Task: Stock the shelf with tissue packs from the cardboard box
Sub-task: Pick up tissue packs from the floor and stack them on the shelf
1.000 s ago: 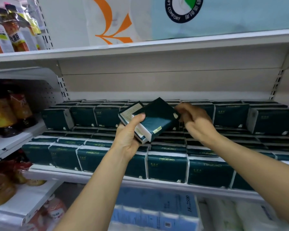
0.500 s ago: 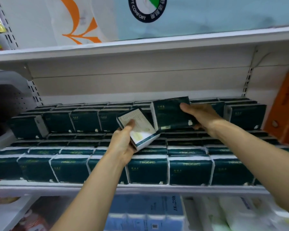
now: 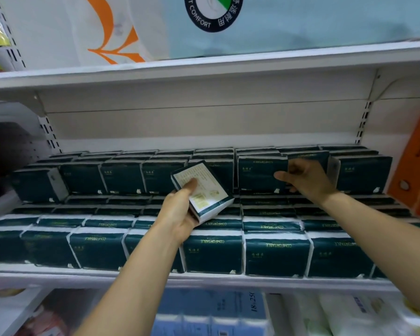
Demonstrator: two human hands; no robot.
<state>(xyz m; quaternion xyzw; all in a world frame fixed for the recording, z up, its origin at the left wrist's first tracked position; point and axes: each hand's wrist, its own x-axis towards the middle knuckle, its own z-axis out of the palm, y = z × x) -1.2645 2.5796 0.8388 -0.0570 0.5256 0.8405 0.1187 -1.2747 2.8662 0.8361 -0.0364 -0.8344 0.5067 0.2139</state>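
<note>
White metal store shelving fills the whole view, and the middle white shelf [image 3: 204,278] is packed with dark green plastic-wrapped tissue packs [image 3: 274,253] with white edges, standing in rows, front row low and a taller stacked row behind it against the back panel. Left hand [image 3: 180,214] is gripping one more rectangular tissue pack [image 3: 205,190] out in front of the rows, tilted so its white printed back faces the camera, thumb pressed flat on that label side and the other fingers curled underneath. Right hand [image 3: 306,178] is up at the back row on the right side, fingers curled over the top edge of an upright dark green pack [image 3: 260,174] that's sitting in line with its neighbours, thumb sticking out across its front face, so it's holding that one in place on the stack. Up top is another white shelf [image 3: 204,69] carrying big pale blue and white bags with an orange swirl and a round dark logo [image 3: 214,13]. Orange carton [image 3: 415,170] is just beside the packs at the far right edge. Below the stocked shelf you can see blue wrapped packs [image 3: 214,311], pretty blurry
</note>
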